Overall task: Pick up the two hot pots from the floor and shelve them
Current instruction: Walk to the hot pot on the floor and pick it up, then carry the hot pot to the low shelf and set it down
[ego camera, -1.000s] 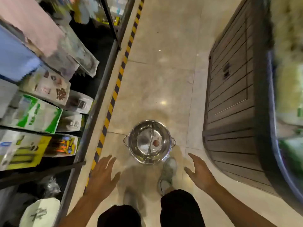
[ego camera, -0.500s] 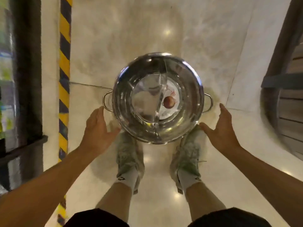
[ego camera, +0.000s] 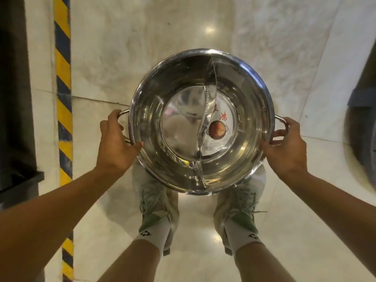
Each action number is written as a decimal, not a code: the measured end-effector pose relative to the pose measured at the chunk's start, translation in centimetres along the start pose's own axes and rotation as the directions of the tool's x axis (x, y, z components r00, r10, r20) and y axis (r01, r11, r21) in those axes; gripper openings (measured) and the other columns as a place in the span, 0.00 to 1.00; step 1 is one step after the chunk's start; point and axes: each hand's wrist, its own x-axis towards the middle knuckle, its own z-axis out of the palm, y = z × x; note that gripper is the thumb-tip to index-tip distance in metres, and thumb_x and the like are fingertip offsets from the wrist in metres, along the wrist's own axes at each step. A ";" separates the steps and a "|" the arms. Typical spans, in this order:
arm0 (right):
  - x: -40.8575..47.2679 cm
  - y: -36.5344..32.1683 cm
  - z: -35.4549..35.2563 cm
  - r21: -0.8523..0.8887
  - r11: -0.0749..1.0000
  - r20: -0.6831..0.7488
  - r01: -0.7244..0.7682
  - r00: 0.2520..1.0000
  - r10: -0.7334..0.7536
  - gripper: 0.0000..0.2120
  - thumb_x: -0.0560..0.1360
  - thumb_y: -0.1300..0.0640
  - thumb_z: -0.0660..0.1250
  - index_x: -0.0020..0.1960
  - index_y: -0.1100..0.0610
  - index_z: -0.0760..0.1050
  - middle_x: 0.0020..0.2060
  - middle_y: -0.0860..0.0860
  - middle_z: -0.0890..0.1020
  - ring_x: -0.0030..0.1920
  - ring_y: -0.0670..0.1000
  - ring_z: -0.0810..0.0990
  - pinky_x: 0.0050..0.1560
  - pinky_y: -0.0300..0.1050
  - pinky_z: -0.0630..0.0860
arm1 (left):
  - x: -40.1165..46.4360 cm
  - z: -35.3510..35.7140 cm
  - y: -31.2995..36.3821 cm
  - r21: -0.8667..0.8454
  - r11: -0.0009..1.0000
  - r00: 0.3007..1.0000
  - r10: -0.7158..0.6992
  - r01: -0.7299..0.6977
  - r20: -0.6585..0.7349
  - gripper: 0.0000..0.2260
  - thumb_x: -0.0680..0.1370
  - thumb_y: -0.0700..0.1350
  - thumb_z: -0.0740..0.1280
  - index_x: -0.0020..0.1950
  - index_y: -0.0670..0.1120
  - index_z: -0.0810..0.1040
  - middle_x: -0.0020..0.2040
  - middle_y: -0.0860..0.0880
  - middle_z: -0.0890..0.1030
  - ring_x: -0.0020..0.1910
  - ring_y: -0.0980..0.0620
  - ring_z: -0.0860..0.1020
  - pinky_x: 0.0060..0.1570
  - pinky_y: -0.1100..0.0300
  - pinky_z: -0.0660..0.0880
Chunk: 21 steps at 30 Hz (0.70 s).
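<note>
Gripping the pot (ego camera: 173, 94) by its 2 side handles, the left hand (ego camera: 115, 143) and right hand (ego camera: 284, 147) hold it above the floor (ego camera: 122, 47).

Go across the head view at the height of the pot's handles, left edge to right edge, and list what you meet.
Dark shelf base → yellow-and-black floor tape → left hand → hot pot with its S-shaped divider and label → right hand → dark curved fixture.

Hot pot (ego camera: 179, 94) hides both shoe toes (ego camera: 154, 192) beneath its near rim. Label (ego camera: 220, 127) text beside divider too small to read. Dark shelf (ego camera: 14, 98) left of pot cut off by edge.
</note>
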 end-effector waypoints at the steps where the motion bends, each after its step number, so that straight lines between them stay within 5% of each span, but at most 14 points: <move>1: -0.7 -0.5 -0.9 0.005 1.000 -0.006 0.004 1.000 -0.004 0.35 0.70 0.48 0.77 0.72 0.49 0.63 0.53 0.50 0.80 0.42 0.46 0.81 0.39 0.36 0.75 | -0.6 -1.0 0.5 -0.009 1.000 1.000 0.014 -0.014 -0.003 0.44 0.65 0.48 0.81 0.73 0.55 0.59 0.62 0.47 0.67 0.51 0.45 0.77 0.49 0.50 0.80; 8: -7.3 -8.8 -12.0 0.038 0.998 -0.019 0.058 0.998 -0.058 0.35 0.71 0.49 0.76 0.73 0.46 0.62 0.53 0.49 0.79 0.42 0.45 0.81 0.37 0.34 0.76 | -7.3 -13.1 7.9 -0.132 0.989 0.996 0.061 -0.069 -0.062 0.41 0.67 0.46 0.80 0.73 0.54 0.61 0.56 0.49 0.68 0.40 0.52 0.77 0.38 0.61 0.76; 11: -11.5 -14.5 -18.5 0.048 0.990 -0.046 0.133 0.990 -0.131 0.37 0.71 0.47 0.75 0.75 0.46 0.61 0.52 0.48 0.79 0.43 0.46 0.81 0.36 0.35 0.77 | -11.1 -21.0 12.5 -0.164 0.977 0.988 0.120 -0.135 -0.101 0.39 0.66 0.42 0.79 0.72 0.52 0.63 0.54 0.47 0.68 0.37 0.49 0.76 0.36 0.59 0.75; 15: -19.1 -22.6 -28.3 0.108 0.978 -0.043 0.177 0.984 -0.173 0.39 0.70 0.45 0.76 0.75 0.45 0.61 0.52 0.49 0.81 0.47 0.51 0.83 0.50 0.51 0.82 | -16.9 -33.4 19.3 -0.151 0.962 0.961 0.198 -0.229 -0.195 0.37 0.65 0.42 0.79 0.70 0.52 0.66 0.50 0.49 0.68 0.42 0.52 0.73 0.35 0.73 0.69; 18: -25.6 -28.4 -35.0 0.135 0.951 -0.097 0.277 0.959 -0.266 0.38 0.70 0.45 0.76 0.75 0.46 0.62 0.49 0.48 0.82 0.44 0.39 0.82 0.43 0.27 0.75 | -22.0 -42.8 24.0 -0.186 0.947 0.944 0.213 -0.263 -0.251 0.38 0.64 0.47 0.80 0.70 0.52 0.68 0.54 0.46 0.70 0.43 0.64 0.71 0.38 0.72 0.67; 21: -32.5 -33.3 -41.0 0.192 0.922 -0.142 0.336 0.939 -0.313 0.37 0.70 0.48 0.77 0.75 0.45 0.64 0.48 0.48 0.83 0.42 0.36 0.81 0.41 0.27 0.75 | -27.8 -50.9 27.1 -0.244 0.914 0.922 0.248 -0.324 -0.296 0.37 0.65 0.48 0.77 0.71 0.48 0.68 0.53 0.43 0.69 0.40 0.62 0.66 0.40 0.74 0.64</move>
